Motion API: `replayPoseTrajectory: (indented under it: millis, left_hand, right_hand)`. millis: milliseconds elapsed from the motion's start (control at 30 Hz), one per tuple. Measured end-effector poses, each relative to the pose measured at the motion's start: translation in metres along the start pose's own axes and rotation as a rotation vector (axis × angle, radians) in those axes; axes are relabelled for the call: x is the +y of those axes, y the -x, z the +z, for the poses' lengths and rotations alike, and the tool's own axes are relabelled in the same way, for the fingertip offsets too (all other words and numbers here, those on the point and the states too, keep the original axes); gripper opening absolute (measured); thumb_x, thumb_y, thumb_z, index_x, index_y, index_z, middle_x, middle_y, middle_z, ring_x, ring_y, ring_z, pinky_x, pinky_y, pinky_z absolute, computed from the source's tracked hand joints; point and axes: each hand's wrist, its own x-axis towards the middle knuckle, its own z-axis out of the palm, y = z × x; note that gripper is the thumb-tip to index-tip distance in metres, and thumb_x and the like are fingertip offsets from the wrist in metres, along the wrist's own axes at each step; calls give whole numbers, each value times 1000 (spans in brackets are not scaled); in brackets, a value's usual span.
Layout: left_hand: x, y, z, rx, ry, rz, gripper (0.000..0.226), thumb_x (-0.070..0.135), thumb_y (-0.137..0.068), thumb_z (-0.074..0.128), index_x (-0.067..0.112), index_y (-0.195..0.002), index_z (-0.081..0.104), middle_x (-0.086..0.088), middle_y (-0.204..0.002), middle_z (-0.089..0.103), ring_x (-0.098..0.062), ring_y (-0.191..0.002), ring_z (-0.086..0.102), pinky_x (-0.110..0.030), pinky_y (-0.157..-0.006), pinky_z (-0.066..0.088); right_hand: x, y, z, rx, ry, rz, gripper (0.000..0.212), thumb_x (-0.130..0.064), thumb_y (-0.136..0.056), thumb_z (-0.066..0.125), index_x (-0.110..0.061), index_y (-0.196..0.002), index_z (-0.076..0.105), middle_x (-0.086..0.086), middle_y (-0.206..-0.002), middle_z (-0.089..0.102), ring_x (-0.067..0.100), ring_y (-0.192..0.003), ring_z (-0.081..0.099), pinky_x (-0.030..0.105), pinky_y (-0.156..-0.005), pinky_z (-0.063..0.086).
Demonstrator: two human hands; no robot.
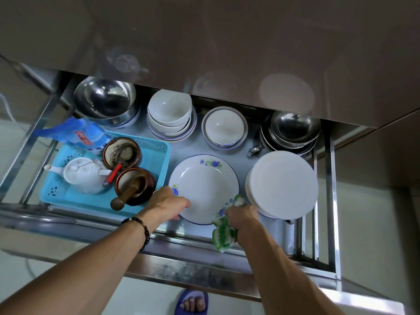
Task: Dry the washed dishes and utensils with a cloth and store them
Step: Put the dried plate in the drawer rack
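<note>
Plate point(204, 188) lies flat, face up in the drawer point(330, 201), left hand point(167, 205) gripping its rim, right hand point(242, 220) clutching cloth point(223, 233).

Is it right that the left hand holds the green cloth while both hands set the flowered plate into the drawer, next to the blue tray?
Not quite. In the head view the green cloth is in the right hand, not the left hand. The rest stands: both hands are at the near rim of the flowered plate in the drawer, beside the blue tray.

The glossy brown cabinet front point(227, 53) overhangs the rear bowls; bare steel drawer floor point(188, 146) between the stacks stays reachable.
</note>
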Motion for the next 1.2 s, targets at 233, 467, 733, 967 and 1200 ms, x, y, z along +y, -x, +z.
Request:
replayPoseTrajectory:
  millis: [233,467,733,967,1200]
  left_hand:
    - [-3,2,-4,-74,105,3,22,26,-86,73,14,-95,56,-3,-100,62,-27,-97,68,-32,-81,60]
    - [-3,3,-3,-118,145,9,24,27,-83,76,16,-91,57,-3,-102,63,-24,-100,66,-33,-85,60]
    - [7,32,-19,-93,-123,122,32,36,-87,67,14,-108,58,-6,-107,63,-23,-97,60,-31,-84,49]
    - [36,103,-50,134,-411,423,57,34,-95,59,16,-147,43,-10,-139,52,-28,-129,51,-35,-104,42]
    - [96,203,-95,465,-491,675,47,42,-93,52,13,-129,60,-9,-120,65,-29,-118,56,-39,-93,47]
  right_hand:
    - [0,10,-4,62,127,-32,32,-8,-95,55,5,-125,53,19,-117,59,32,-101,56,34,-82,45]
    - [1,23,-9,129,252,-76,27,-15,-95,56,-3,-119,56,14,-123,61,31,-110,58,26,-76,35]
    - [0,61,-22,145,223,-157,16,-17,-95,57,-4,-103,54,11,-97,63,25,-76,55,26,-73,37]
    - [-15,130,-57,187,52,-253,15,-21,-90,58,-7,-95,55,8,-93,62,27,-84,59,33,-72,46]
    - [-69,234,-123,303,0,-412,28,-37,-85,56,-11,-93,59,12,-99,65,26,-86,58,35,-78,51]
